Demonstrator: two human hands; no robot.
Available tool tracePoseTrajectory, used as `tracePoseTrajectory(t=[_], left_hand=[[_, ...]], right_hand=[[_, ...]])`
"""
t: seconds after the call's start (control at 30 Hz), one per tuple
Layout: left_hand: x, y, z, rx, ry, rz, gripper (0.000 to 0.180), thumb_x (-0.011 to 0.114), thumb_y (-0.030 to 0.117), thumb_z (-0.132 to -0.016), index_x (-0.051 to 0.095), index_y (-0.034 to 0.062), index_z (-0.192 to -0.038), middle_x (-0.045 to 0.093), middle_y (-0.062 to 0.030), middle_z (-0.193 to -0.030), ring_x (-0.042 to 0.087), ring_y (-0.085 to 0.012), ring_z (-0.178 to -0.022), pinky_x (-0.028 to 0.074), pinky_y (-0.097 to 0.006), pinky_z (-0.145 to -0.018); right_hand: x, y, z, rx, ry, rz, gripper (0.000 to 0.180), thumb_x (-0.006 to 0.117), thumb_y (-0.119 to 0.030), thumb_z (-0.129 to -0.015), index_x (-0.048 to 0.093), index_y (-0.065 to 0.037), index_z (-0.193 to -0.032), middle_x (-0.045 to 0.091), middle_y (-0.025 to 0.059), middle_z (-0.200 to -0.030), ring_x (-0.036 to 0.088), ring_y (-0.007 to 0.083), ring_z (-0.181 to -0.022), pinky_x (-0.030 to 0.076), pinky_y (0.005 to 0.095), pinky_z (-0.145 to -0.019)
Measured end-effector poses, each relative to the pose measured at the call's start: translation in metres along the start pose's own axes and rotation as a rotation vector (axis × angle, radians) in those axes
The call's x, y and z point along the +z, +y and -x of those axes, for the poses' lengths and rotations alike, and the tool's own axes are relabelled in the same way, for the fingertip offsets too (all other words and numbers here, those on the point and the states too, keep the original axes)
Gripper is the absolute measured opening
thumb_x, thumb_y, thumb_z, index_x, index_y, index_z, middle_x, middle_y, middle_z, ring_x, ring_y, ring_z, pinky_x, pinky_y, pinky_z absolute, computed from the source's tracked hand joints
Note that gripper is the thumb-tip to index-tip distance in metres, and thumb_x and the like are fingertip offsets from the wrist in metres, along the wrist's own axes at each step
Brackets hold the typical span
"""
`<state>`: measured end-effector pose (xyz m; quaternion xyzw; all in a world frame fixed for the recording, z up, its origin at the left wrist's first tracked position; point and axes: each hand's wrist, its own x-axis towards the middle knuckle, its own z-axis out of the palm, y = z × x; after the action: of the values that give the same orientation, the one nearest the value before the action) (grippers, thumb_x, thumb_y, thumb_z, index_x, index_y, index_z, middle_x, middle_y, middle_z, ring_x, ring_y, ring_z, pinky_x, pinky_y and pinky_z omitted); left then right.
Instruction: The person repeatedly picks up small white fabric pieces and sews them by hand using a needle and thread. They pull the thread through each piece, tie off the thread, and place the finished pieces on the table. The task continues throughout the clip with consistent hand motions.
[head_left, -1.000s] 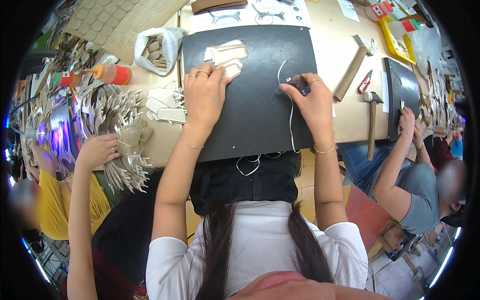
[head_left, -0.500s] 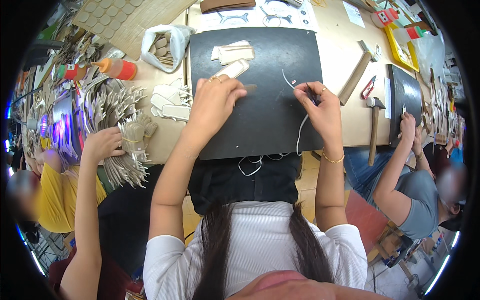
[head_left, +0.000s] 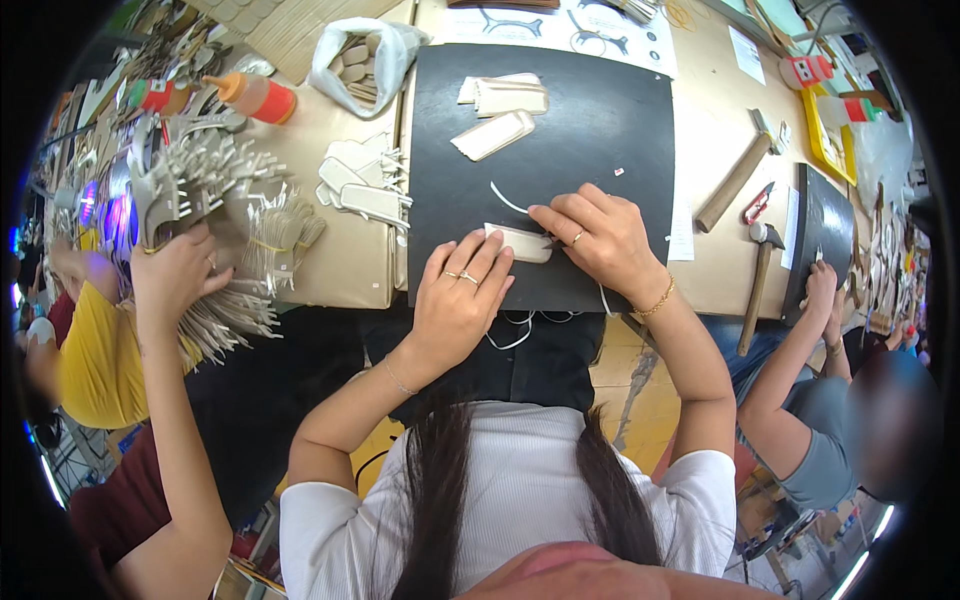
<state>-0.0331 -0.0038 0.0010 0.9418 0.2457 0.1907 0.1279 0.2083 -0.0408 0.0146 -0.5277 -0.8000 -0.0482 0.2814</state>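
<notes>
On the black work mat (head_left: 450, 180), a cream padded strip (head_left: 525, 243) with rounded ends lies near the front edge. My left hand (head_left: 455, 305) rests with fingers extended, their tips touching the strip's left end. Over its right end, my right hand (head_left: 605, 240) pinches a thin white cord (head_left: 508, 199), whose free end curves out to the upper left. A small dark pointed thing shows under the right fingers; its kind is mostly hidden. Farther back lie another cream padded piece (head_left: 493, 135) and a small stack of cream pieces (head_left: 510, 96).
Left of the mat are cream tabs (head_left: 365, 180), a plastic bag of oval pieces (head_left: 365, 65) and glue bottles (head_left: 255, 98). A hammer (head_left: 762, 285), a wooden-handled tool (head_left: 735, 180) and a red cutter (head_left: 758, 203) lie right. Co-workers' arms (head_left: 185, 420) flank me.
My left hand has moved down to the front of the mat, onto the padded strip. My right hand has come left and down with the cord. The left co-worker has lifted a bundle.
</notes>
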Motion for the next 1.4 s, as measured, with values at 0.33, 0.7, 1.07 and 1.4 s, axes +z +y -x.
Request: tracePoseTrajectory(t=[0.33, 0.7, 1.07, 1.4], left_hand=[[0.0, -0.007, 0.006, 0.045, -0.005, -0.027, 0.036, 0.078, 0.017, -0.086, 0.073, 0.007, -0.121, 0.066, -0.008, -0.133, 0.059, -0.0242, -0.128, 0.038, -0.047, -0.104], [0.0, -0.01, 0.007, 0.012, -0.015, -0.01, 0.039, 0.079, 0.02, -0.085, 0.073, 0.0121, -0.122, 0.063, -0.0077, -0.138, 0.056, -0.0257, -0.127, 0.037, -0.045, -0.101], [-0.013, -0.011, -0.003, 0.041, -0.081, 0.024, 0.039, 0.08, 0.018, -0.085, 0.072, 0.0075, -0.122, 0.061, -0.0147, -0.142, 0.056, -0.0316, -0.128, 0.043, -0.049, -0.103], [-0.013, -0.009, -0.007, 0.062, -0.077, 0.015, 0.037, 0.08, 0.016, -0.083, 0.072, 0.0046, -0.118, 0.062, -0.0174, -0.138, 0.058, -0.0333, -0.123, 0.046, -0.048, -0.101]], right_hand=[[0.01, -0.009, 0.002, -0.158, -0.103, 0.036, 0.024, 0.072, -0.015, -0.079, 0.073, -0.008, -0.102, 0.056, -0.0036, -0.087, 0.055, 0.0113, -0.078, 0.047, 0.0243, -0.055], [0.011, -0.007, 0.0, -0.168, -0.129, 0.033, 0.025, 0.072, -0.015, -0.078, 0.072, -0.008, -0.102, 0.055, -0.0032, -0.087, 0.055, 0.0114, -0.078, 0.049, 0.0238, -0.056], [-0.008, -0.012, 0.016, -0.137, -0.212, 0.078, 0.031, 0.071, -0.014, -0.079, 0.073, -0.004, -0.108, 0.052, -0.0018, -0.085, 0.055, 0.0117, -0.078, 0.049, 0.0249, -0.057], [-0.021, -0.021, 0.033, -0.079, -0.254, 0.134, 0.04, 0.068, -0.013, -0.081, 0.072, -0.002, -0.119, 0.047, -0.0009, -0.083, 0.054, 0.0118, -0.077, 0.048, 0.0247, -0.057]])
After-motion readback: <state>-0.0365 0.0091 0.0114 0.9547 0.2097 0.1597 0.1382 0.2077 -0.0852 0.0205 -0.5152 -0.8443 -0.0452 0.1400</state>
